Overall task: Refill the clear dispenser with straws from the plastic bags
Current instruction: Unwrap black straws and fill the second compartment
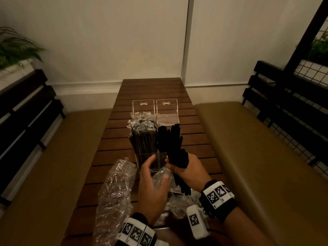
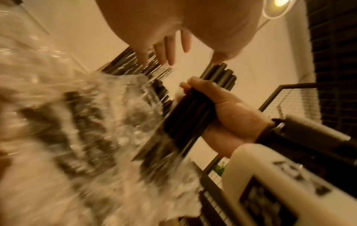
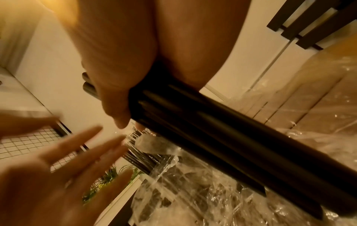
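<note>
The clear dispenser (image 1: 166,110) stands mid-table with both lids tipped back. Its left compartment holds wrapped straws (image 1: 142,134); loose black straws (image 1: 165,139) stand in the right one. My right hand (image 1: 186,167) grips a bundle of black straws (image 1: 177,155) by its middle, tilted over the dispenser's front right corner; the same bundle (image 3: 212,130) fills the right wrist view. My left hand (image 1: 152,174) hovers beside it with fingers spread, holding nothing, just above a crumpled plastic bag (image 1: 159,178). The left wrist view shows the left fingers (image 2: 168,50) straight and the right hand (image 2: 228,110) around the bundle (image 2: 189,113).
An empty crumpled plastic bag (image 1: 113,196) lies on the slatted wooden table (image 1: 152,87) at the near left. Tan padded benches (image 1: 248,148) run along both sides, with dark slatted backrests (image 1: 26,107). A white wall closes the far end.
</note>
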Tool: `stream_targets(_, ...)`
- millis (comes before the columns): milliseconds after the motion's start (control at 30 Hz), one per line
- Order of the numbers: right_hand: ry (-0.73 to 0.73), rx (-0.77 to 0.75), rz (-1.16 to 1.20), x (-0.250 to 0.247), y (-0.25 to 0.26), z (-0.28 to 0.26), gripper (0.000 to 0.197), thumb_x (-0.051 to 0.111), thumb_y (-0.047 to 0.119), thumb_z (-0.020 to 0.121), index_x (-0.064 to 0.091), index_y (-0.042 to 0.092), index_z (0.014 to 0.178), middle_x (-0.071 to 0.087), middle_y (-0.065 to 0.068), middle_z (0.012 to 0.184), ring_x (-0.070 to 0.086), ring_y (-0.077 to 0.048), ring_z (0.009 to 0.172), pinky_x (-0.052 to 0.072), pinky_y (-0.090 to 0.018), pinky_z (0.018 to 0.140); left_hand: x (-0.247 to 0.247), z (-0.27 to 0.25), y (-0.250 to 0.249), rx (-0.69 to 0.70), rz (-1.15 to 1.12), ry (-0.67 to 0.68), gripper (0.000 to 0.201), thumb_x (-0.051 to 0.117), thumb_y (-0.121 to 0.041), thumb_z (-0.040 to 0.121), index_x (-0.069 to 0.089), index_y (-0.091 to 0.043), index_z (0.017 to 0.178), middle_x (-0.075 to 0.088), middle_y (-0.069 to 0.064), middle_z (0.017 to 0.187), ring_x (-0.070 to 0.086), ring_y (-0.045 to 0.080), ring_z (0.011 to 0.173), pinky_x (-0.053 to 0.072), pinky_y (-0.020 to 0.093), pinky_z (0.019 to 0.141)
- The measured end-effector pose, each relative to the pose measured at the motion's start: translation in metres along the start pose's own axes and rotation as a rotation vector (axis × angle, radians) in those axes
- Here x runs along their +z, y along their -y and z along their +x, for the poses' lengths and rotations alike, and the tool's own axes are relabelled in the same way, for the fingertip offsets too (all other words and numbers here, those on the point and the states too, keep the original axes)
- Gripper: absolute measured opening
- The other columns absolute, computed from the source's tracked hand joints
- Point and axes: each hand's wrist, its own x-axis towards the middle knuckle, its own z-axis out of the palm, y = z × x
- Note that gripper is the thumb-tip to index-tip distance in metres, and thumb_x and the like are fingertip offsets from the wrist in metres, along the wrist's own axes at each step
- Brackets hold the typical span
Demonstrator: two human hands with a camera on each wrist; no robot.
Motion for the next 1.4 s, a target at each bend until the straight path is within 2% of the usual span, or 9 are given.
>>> stream_targets(133, 0.128, -0.043, -0.031, 0.004, 0.001, -0.001, 0.018, 0.066, 0.018, 0.09, 0.07, 0.024, 0.106, 0.074, 0.002, 0.099, 0.07, -0.012, 0.093, 0.058, -0.034, 0.084, 0.006, 0.019, -0.023, -0.018, -0.148, 0.214, 0.082, 0.076, -0.058, 0.068, 0.035, -0.046, 0.138, 0.049, -0.025, 0.138, 0.047, -0.007, 0.127, 0.043, 0.025, 0.103)
stream_targets(233, 0.175, -0.039, -0.016, 0.008, 0.001, -0.003, 0.019, 0.059, 0.014, 0.093, 0.068, 0.029, 0.101, 0.072, 0.004, 0.097, 0.069, -0.009, 0.092, 0.056, -0.031, 0.083, 0.007, 0.031, -0.021, -0.042, -0.137, 0.228, 0.062, 0.084, -0.041, 0.071, 0.054, -0.036, 0.125, 0.064, -0.015, 0.12, 0.061, 0.001, 0.114, 0.052, 0.036, 0.1)
stream_targets(533, 0.24, -0.06, -0.039, 0.007, -0.003, -0.009, 0.032, 0.061, 0.009, 0.093, 0.059, 0.028, 0.118, 0.068, 0.016, 0.104, 0.064, 0.0, 0.102, 0.051, -0.019, 0.087, 0.004, 0.035, -0.01, -0.043, -0.267, 0.273, 0.044, 0.073, -0.02, 0.078, 0.062, -0.018, 0.121, 0.07, -0.005, 0.115, 0.064, 0.009, 0.112, 0.052, 0.024, 0.094)
stream_targets(633, 0.2, -0.036, -0.007, 0.005, -0.007, -0.009, 0.03, 0.061, 0.017, 0.093, 0.062, 0.025, 0.122, 0.071, 0.005, 0.11, 0.067, -0.01, 0.104, 0.055, -0.034, 0.093, 0.002, 0.036, -0.01, -0.038, -0.335, 0.255, 0.034, 0.067, -0.017, 0.082, 0.064, -0.013, 0.115, 0.073, -0.003, 0.11, 0.067, 0.01, 0.107, 0.053, 0.02, 0.089)
stream_targets(733, 0.121, -0.016, 0.022, 0.002, -0.015, -0.011, 0.039, 0.057, 0.006, 0.094, 0.065, 0.035, 0.12, 0.072, 0.005, 0.112, 0.067, -0.009, 0.106, 0.055, -0.032, 0.094, -0.001, 0.036, -0.012, -0.028, -0.346, 0.252, 0.021, 0.061, -0.016, 0.085, 0.066, -0.012, 0.105, 0.075, -0.009, 0.1, 0.069, 0.006, 0.1, 0.053, 0.016, 0.082)
stream_targets(867, 0.061, 0.001, 0.009, 0.003, -0.025, -0.009, 0.029, 0.058, 0.011, 0.096, 0.064, 0.021, 0.123, 0.071, -0.004, 0.113, 0.067, -0.014, 0.108, 0.054, -0.04, 0.097, 0.0, 0.034, -0.01, -0.005, -0.296, 0.236, 0.018, 0.058, -0.007, 0.093, 0.066, -0.009, 0.108, 0.073, -0.005, 0.102, 0.068, 0.009, 0.102, 0.053, 0.018, 0.085)
stream_targets(1100, -0.111, -0.015, 0.091, 0.005, -0.018, -0.009, 0.007, 0.057, 0.008, 0.097, 0.063, 0.005, 0.099, 0.072, -0.007, 0.096, 0.07, -0.015, 0.095, 0.056, -0.032, 0.088, 0.0, 0.038, -0.002, 0.029, -0.151, 0.142, 0.002, 0.06, -0.017, 0.095, 0.062, -0.016, 0.094, 0.068, 0.0, 0.09, 0.067, 0.018, 0.09, 0.055, 0.033, 0.083)
stream_targets(1300, -0.307, -0.041, 0.315, -0.013, 0.026, 0.009, 0.004, 0.058, 0.014, 0.097, 0.061, 0.016, 0.095, 0.063, -0.003, 0.075, 0.064, -0.018, 0.074, 0.054, -0.048, 0.087, 0.003, 0.032, 0.002, 0.037, -0.062, 0.16, 0.005, 0.06, -0.013, 0.095, 0.06, -0.017, 0.091, 0.064, -0.007, 0.086, 0.062, 0.006, 0.082, 0.046, 0.011, 0.074)
stream_targets(1400, -0.346, -0.09, 0.353, -0.026, 0.057, 0.027, 0.006, 0.056, 0.019, 0.097, 0.062, 0.018, 0.096, 0.064, 0.002, 0.076, 0.064, -0.012, 0.074, 0.055, -0.04, 0.083, 0.004, 0.032, 0.006, 0.036, -0.06, 0.165, 0.006, 0.06, -0.014, 0.095, 0.059, -0.017, 0.09, 0.064, -0.006, 0.086, 0.062, 0.01, 0.082, 0.045, 0.015, 0.074)
